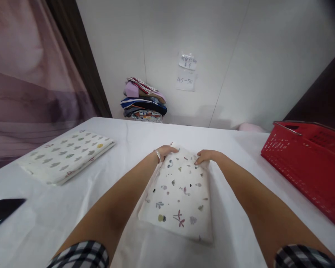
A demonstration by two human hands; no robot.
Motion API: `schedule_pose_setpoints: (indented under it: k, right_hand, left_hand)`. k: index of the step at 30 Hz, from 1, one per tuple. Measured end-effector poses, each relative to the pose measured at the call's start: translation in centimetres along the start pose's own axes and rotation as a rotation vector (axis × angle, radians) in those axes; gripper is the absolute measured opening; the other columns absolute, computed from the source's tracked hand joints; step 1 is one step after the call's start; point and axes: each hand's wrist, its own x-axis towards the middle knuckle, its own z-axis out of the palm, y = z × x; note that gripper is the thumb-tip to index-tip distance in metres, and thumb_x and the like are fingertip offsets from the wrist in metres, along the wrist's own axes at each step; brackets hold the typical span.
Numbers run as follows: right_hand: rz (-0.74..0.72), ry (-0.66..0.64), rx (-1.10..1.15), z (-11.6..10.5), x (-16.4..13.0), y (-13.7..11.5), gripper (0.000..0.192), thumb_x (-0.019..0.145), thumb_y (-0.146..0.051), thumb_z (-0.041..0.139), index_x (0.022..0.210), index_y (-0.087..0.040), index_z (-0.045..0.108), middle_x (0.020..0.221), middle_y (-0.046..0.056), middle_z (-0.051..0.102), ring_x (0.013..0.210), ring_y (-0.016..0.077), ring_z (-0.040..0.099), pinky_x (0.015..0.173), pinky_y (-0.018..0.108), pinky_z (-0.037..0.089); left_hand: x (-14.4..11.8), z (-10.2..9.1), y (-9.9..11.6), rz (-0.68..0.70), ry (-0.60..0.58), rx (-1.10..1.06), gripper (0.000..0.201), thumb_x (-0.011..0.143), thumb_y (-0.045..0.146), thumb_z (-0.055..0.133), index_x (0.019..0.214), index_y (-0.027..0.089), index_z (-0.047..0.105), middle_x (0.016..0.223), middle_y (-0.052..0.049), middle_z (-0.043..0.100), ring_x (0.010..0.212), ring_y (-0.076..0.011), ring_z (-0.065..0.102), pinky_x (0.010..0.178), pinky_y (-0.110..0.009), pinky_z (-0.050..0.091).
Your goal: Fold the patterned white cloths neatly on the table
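Cloth (176, 197), far corners in both hands (165, 151) (208, 156).

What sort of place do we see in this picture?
Probably an indoor corner for handling textiles: a folded plant-print cloth lies on a white-covered table, a stack of folded fabrics sits behind, and handwritten paper signs hang on the wall.

You're looking at a red basket (304, 167) sitting on the right of your table (241, 149), and a black phone (2, 213) is lying way over left. Past the far edge, a messy fabric pile (145, 102) is standing by the wall (212, 29), two paper notes (185, 81) are hanging there, the lower one reading "45-50", and a pinkish curtain (33, 74) is drooping on your left.
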Motion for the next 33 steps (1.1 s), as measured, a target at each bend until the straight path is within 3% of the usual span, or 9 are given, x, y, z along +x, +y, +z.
schedule_pose_setpoints:
  k: [3, 6, 10, 13, 15, 18, 21, 24, 33]
  right_hand:
    - [-0.029, -0.056, 0.155, -1.8, -2.1, -0.6, 0.043, 0.043, -0.036, 0.078, 0.081, -0.017, 0.068, 0.094, 0.010, 0.066, 0.085, 0.0263, 0.060, 0.072, 0.034, 0.047]
    - [-0.140, 0.055, 0.153, -5.6, -5.6, -2.8, 0.040, 0.048, -0.035, 0.076, 0.082, -0.017, 0.066, 0.089, 0.009, 0.066, 0.079, 0.0232, 0.059, 0.066, 0.032, 0.047]
    - [-0.303, 0.467, -0.012, -10.5, -11.8, -7.0, 0.035, 0.060, -0.037, 0.069, 0.088, -0.017, 0.062, 0.083, 0.004, 0.063, 0.072, 0.0177, 0.056, 0.061, 0.028, 0.043]
    - [-0.411, 0.803, -0.212, -9.8, -16.1, -8.6, 0.030, 0.070, -0.031, 0.059, 0.097, -0.017, 0.059, 0.086, 0.005, 0.062, 0.076, 0.0188, 0.055, 0.065, 0.029, 0.042]
    - [-0.509, 0.929, -0.357, -6.2, -17.8, -8.2, 0.032, 0.071, -0.021, 0.054, 0.103, -0.017, 0.057, 0.095, 0.007, 0.061, 0.085, 0.0220, 0.054, 0.073, 0.033, 0.041]
    - [-0.644, 0.930, -0.515, 2.6, -18.5, -5.5, 0.036, 0.070, -0.009, 0.048, 0.104, -0.015, 0.056, 0.107, 0.012, 0.059, 0.101, 0.0247, 0.050, 0.087, 0.039, 0.035]
    - [-0.702, 0.710, -0.569, 11.5, -18.0, -2.2, 0.037, 0.070, -0.002, 0.042, 0.099, -0.017, 0.058, 0.104, 0.009, 0.061, 0.097, 0.0212, 0.051, 0.091, 0.041, 0.032]
    - [-0.668, 0.632, -0.515, 16.4, -17.8, -0.4, 0.042, 0.068, 0.000, 0.041, 0.104, -0.015, 0.056, 0.108, 0.010, 0.059, 0.101, 0.0215, 0.049, 0.090, 0.039, 0.035]
    - [-0.580, 0.643, -0.264, 17.3, -19.7, 0.3, 0.050, 0.070, -0.004, 0.041, 0.116, -0.019, 0.053, 0.122, 0.010, 0.054, 0.116, 0.0229, 0.043, 0.098, 0.046, 0.030]
  left_hand:
    - [-2.1, 0.7, 2.0, 0.170, -0.008, 0.016, 0.030, 0.050, 0.015, 0.070, 0.079, 0.011, 0.062, 0.071, -0.008, 0.068, 0.071, -0.0222, 0.065, 0.075, -0.037, 0.052]
    - [-5.1, 1.3, 5.5, 0.411, 0.039, 0.118, 0.030, 0.050, 0.013, 0.071, 0.078, 0.010, 0.061, 0.074, -0.008, 0.068, 0.069, -0.0200, 0.064, 0.075, -0.038, 0.051]
    - [-11.0, 2.1, 10.7, 0.923, 0.156, 0.323, 0.036, 0.055, 0.016, 0.069, 0.089, 0.012, 0.059, 0.085, -0.005, 0.066, 0.077, -0.0173, 0.062, 0.076, -0.035, 0.049]
    - [-15.4, 2.1, 11.3, 1.244, 0.339, 0.583, 0.035, 0.060, 0.019, 0.066, 0.093, 0.013, 0.057, 0.087, -0.003, 0.064, 0.083, -0.0167, 0.059, 0.077, -0.032, 0.047]
    - [-17.3, 1.6, 8.5, 1.367, 0.471, 0.791, 0.032, 0.062, 0.018, 0.064, 0.093, 0.014, 0.057, 0.088, -0.004, 0.063, 0.086, -0.0177, 0.058, 0.079, -0.033, 0.046]
    - [-17.6, -0.1, -0.2, 1.427, 0.471, 1.138, 0.037, 0.066, 0.013, 0.058, 0.103, 0.017, 0.055, 0.104, -0.007, 0.061, 0.100, -0.0207, 0.055, 0.088, -0.037, 0.042]
    - [-16.2, -1.9, -10.2, 1.248, 0.330, 1.397, 0.049, 0.064, 0.001, 0.048, 0.109, 0.019, 0.054, 0.110, -0.007, 0.061, 0.108, -0.0208, 0.052, 0.092, -0.040, 0.040]
    - [-15.2, -2.7, -16.6, 1.088, 0.285, 1.389, 0.058, 0.061, -0.005, 0.041, 0.114, 0.017, 0.051, 0.120, -0.008, 0.056, 0.118, -0.0195, 0.045, 0.096, -0.040, 0.040]
    - [-17.4, 1.0, -17.4, 0.866, 0.460, 1.163, 0.045, 0.066, 0.009, 0.051, 0.109, 0.020, 0.057, 0.116, -0.005, 0.059, 0.119, -0.0217, 0.043, 0.102, -0.040, 0.033]
